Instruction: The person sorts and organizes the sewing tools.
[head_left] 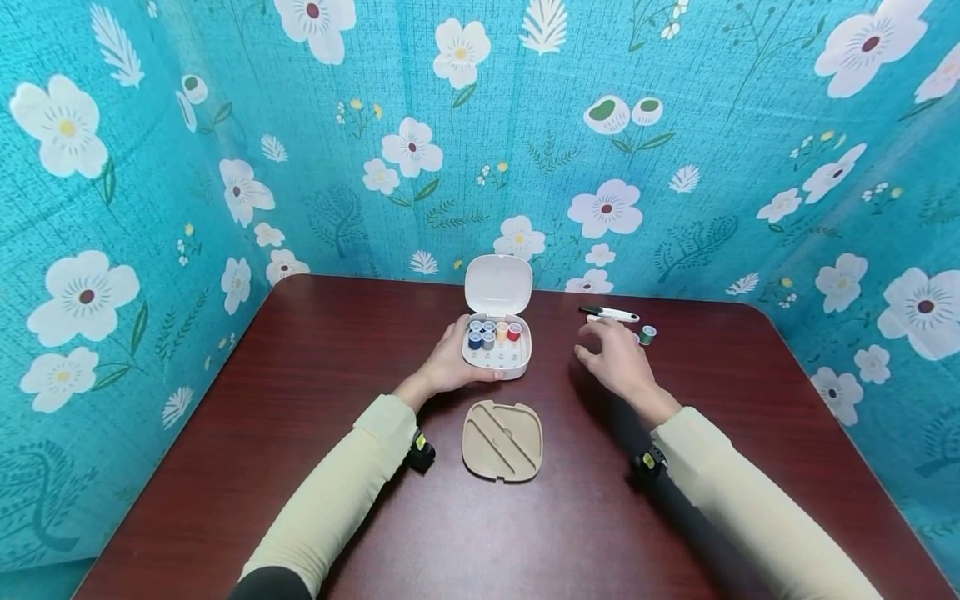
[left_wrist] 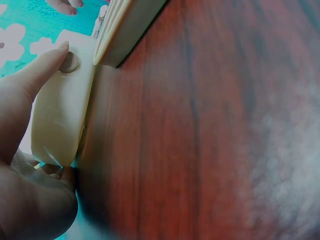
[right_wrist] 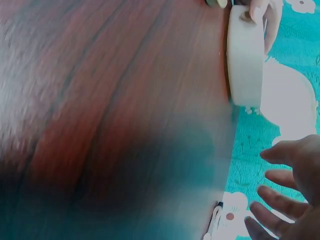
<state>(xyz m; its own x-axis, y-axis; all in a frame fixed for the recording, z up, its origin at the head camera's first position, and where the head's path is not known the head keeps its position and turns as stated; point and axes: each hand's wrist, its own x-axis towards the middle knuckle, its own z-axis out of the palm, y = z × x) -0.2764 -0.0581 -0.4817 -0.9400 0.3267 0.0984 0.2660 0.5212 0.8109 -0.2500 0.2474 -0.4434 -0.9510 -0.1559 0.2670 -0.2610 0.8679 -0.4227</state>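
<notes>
A white sewing box (head_left: pixel 516 365) stands on the table with its lid (head_left: pixel 498 283) raised. Several thread spools sit on pegs inside, among them a navy spool (head_left: pixel 475 341) and a red spool (head_left: pixel 514 332). My left hand (head_left: pixel 447 358) grips the box from its left side; in the left wrist view the thumb lies by the round button (left_wrist: pixel 69 62) on the front wall. To the right of the box, my right hand (head_left: pixel 617 354) hovers over the table, its fingers (right_wrist: pixel 280 200) spread and holding nothing. Just beyond it are a green spool (head_left: pixel 648 334) and another spool, partly hidden.
In front of the box lies a beige divided tray (head_left: pixel 501 442). A slim white tool with a black end (head_left: pixel 617 314) lies behind the right hand, with another white item partly covered by the fingers. A blue flowered curtain (head_left: pixel 480 167) hangs along the table's back edge.
</notes>
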